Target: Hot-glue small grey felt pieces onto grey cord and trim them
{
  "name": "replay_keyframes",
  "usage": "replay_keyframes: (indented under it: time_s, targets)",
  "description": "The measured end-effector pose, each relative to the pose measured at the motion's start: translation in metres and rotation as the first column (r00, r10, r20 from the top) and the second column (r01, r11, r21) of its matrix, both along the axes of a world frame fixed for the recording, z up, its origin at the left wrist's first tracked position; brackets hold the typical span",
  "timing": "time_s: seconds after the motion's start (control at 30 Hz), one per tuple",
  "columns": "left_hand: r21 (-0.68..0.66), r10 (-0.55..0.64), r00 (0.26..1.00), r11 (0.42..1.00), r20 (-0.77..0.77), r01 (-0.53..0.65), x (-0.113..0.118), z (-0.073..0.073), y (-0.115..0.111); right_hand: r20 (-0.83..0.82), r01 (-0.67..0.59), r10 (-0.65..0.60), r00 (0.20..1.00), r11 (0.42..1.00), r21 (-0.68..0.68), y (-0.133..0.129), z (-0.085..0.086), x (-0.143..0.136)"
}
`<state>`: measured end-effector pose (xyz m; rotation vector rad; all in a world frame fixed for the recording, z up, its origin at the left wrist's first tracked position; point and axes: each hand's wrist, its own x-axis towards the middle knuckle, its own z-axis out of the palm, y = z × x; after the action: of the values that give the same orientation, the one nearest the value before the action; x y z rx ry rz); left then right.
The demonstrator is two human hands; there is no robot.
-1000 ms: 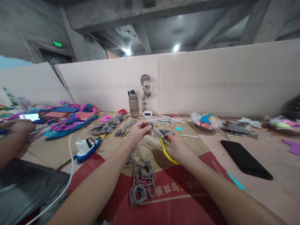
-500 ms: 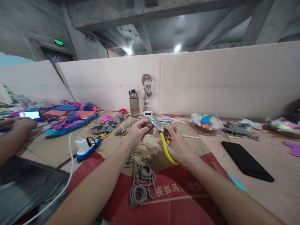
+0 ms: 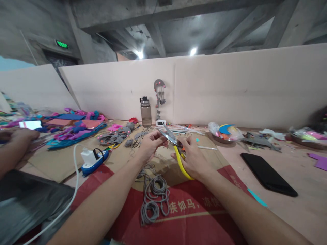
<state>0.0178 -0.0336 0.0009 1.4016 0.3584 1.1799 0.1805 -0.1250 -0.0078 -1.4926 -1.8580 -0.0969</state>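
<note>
Yellow-handled scissors [image 3: 183,166] are gripped in my right hand [image 3: 192,156]; their two metal blades stand apart and point up and to the left. The blades reach right beside the fingertips of my left hand [image 3: 151,145]. Those fingers are pinched together on something too small and covered to make out. Below my hands lies a tangle of grey cord [image 3: 157,185] with looped coils, resting on a red and brown cardboard sheet [image 3: 199,221].
A water bottle [image 3: 146,112] stands by the back panel. Grey felt pieces [image 3: 114,136] and a power strip [image 3: 95,163] lie to the left. A black phone [image 3: 268,173] and a bag-lined bowl [image 3: 224,133] are on the right. Another person's hand [image 3: 22,137] is at far left.
The scissor tips sit slightly lower beside my left fingertips. Both hands keep nearly the same place, and the cord lies as before.
</note>
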Motion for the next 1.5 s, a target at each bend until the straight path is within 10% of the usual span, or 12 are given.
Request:
replay_keyframes:
  time_s: [1.5]
  targets:
    - [-0.021, 0.017, 1.000, 1.000, -0.015, -0.018, 0.0018, 0.0006, -0.0033, 0.079, 0.054, -0.055, 0.995, 0.998, 0.013, 0.0002, -0.0009, 0.0021]
